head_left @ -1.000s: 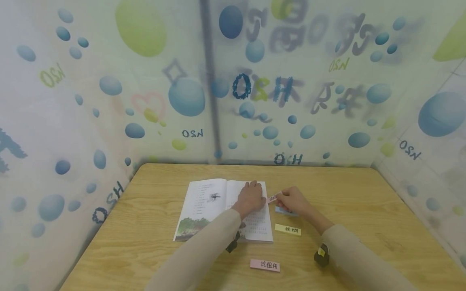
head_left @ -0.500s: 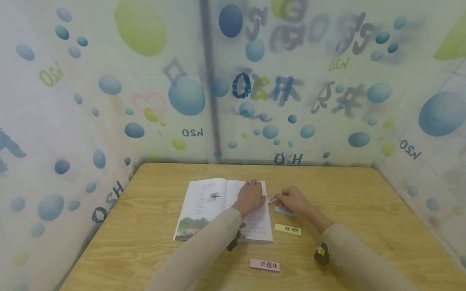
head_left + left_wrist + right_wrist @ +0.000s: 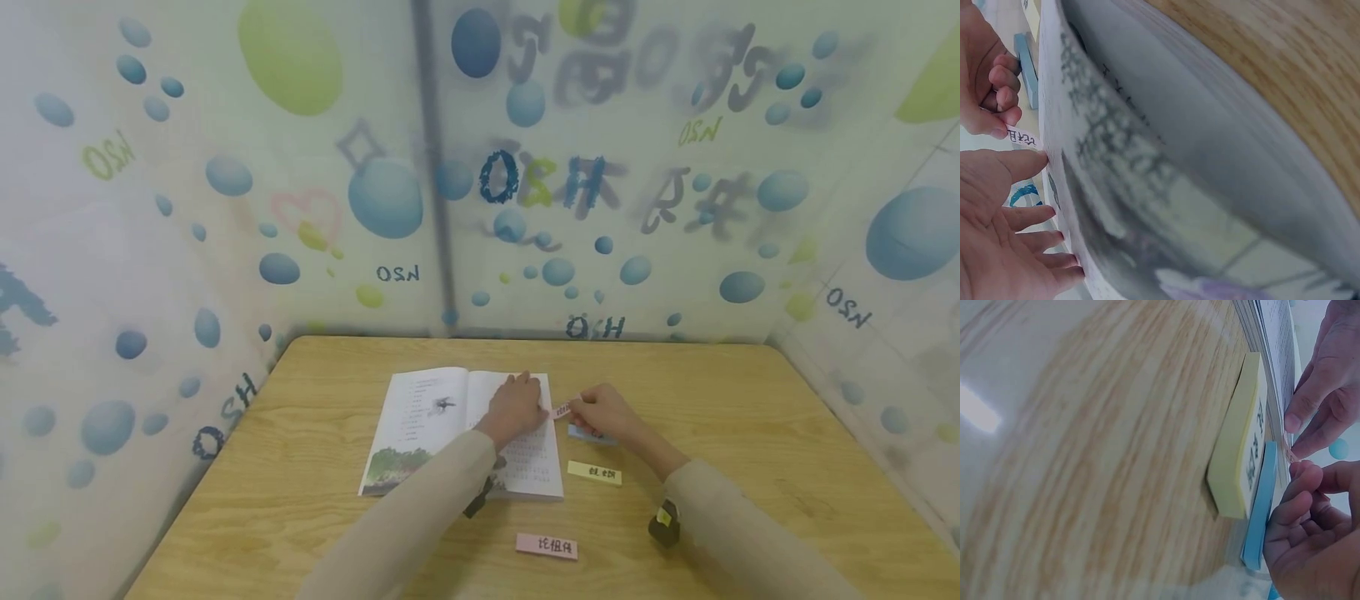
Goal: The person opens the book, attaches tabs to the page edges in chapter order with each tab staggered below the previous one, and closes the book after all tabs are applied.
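An open book (image 3: 420,433) lies on the wooden table, text and pictures on its pages. My left hand (image 3: 516,408) rests on the right-hand page, its fingers extended; the left wrist view shows the thumb and fingertips of this left hand (image 3: 1010,225) along the page. Just off the book's right edge, my right hand (image 3: 603,412) pinches a pale pink sticky note strip (image 3: 1022,137) with handwriting, between thumb and curled fingers. The strip's far end meets the book's edge, close to the left thumb. Under the right hand (image 3: 1322,531) sits a blue sticky note pad (image 3: 1261,512), partly covered in the head view.
A yellow sticky note pad (image 3: 595,473) with handwriting lies right of the book, nearer than the blue one. Closer to the front is a pink pad (image 3: 547,547), also written on. A curtain (image 3: 360,250) printed with bubbles stands behind the table (image 3: 697,392).
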Tool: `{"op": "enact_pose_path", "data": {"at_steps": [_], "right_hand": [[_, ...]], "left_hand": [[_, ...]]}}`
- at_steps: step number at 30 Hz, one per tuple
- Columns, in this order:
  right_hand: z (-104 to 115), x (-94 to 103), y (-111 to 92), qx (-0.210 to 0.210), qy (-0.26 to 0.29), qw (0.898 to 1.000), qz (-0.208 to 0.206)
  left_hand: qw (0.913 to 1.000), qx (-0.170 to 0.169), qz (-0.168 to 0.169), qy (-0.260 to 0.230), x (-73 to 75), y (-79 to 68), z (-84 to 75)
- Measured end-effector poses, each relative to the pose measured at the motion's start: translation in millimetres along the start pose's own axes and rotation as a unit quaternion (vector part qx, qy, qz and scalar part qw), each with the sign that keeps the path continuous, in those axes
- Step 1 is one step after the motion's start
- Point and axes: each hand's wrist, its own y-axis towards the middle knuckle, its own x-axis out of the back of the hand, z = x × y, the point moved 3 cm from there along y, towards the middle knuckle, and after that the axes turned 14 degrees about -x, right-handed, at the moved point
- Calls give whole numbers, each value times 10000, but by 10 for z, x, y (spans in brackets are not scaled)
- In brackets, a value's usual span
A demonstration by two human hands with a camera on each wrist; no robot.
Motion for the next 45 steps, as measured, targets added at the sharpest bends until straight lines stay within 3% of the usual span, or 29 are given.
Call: {"op": "enact_pose_path", "data": {"at_steps": [12, 18, 23, 28, 36, 41, 45], "right_hand": [[-5, 23, -15, -63, -12, 9999, 112], [-44, 95, -7, 59, -240, 9997, 44], [-81, 216, -29, 61, -466, 9988, -135], [-55, 323, -88, 208, -530, 9981, -219], [104, 305, -250, 786, -474, 9958, 13], [194, 130, -390, 1454, -1097, 9833, 19], [203, -55, -519, 1874, -1800, 9655, 182]], "left_hand": [[9999, -66, 96, 30, -37, -27, -16], [9994, -242, 219, 116, -32, -154, 43], [9974, -347, 597, 221, 12, -365, 159], [9948, -530, 867, 36, 71, -682, 320], [9928, -928, 675, -337, 211, -1188, 480], [9915, -1017, 662, -474, 188, -1347, 519], [9921, -952, 640, -504, 160, -1397, 525]]}}
